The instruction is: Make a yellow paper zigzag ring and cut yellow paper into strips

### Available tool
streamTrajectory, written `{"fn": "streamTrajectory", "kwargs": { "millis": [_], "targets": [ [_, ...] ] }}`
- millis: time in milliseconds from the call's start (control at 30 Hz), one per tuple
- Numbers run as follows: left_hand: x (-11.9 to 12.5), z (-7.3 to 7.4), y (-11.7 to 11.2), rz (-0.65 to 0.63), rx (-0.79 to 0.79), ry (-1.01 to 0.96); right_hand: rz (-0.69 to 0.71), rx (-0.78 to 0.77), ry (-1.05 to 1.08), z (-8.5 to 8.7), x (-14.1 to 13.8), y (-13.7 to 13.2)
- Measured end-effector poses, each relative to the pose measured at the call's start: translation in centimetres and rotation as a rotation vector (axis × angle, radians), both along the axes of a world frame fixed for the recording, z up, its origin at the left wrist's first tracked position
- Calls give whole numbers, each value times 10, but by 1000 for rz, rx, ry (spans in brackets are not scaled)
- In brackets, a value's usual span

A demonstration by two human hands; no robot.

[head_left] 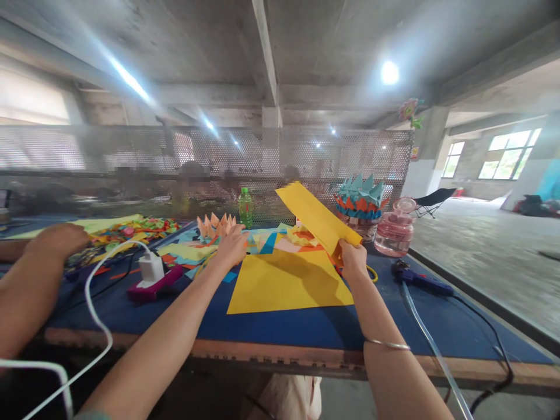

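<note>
My right hand (pixel 353 258) grips the near end of a yellow paper sheet (pixel 321 219), which is raised and tilted above the table. Below it, another yellow sheet (pixel 284 286) lies flat in front of me. My left hand (pixel 234 246) is over the pile of coloured paper scraps (pixel 262 238), its fingers stretched forward; the fingertips are partly hidden. Just behind it stand peach folded-paper points (pixel 214 226). A yellow ring-shaped handle (pixel 372 273) shows beside my right hand; the rest of it is hidden.
A green bottle (pixel 245 209), a teal-and-orange folded-paper piece (pixel 359 195) and a pink water jug (pixel 394 230) stand behind. White charger (pixel 151 269) and purple socket (pixel 155 286) sit left, cables trailing. Another person's hand (pixel 65 240) is at far left. A dark power strip (pixel 422 280) lies right.
</note>
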State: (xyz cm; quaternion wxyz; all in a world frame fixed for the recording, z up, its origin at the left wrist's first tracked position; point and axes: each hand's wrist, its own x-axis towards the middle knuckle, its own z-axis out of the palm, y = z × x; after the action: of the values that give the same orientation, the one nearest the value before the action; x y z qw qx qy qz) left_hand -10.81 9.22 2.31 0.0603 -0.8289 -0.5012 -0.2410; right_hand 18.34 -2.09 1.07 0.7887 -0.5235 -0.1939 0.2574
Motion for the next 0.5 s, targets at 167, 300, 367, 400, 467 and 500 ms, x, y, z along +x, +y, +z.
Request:
{"fn": "streamTrajectory", "kwargs": {
  "millis": [167,300,367,400,467,500],
  "targets": [
    [-3,-11,3,60,-133,102,-3,0,-10,0,-1,0],
    [-10,-19,12,108,-242,121,4,0,-15,-1,0,0],
    [-11,-22,18,111,-261,108,7,4,-14,-2,1,1],
    [-12,-23,20,109,-266,97,7,7,-14,-2,1,2],
    [-13,-25,26,83,-273,68,8,15,-12,-3,2,3],
    [-13,-25,28,57,-275,51,11,19,-10,-3,2,3]
  ]
}}
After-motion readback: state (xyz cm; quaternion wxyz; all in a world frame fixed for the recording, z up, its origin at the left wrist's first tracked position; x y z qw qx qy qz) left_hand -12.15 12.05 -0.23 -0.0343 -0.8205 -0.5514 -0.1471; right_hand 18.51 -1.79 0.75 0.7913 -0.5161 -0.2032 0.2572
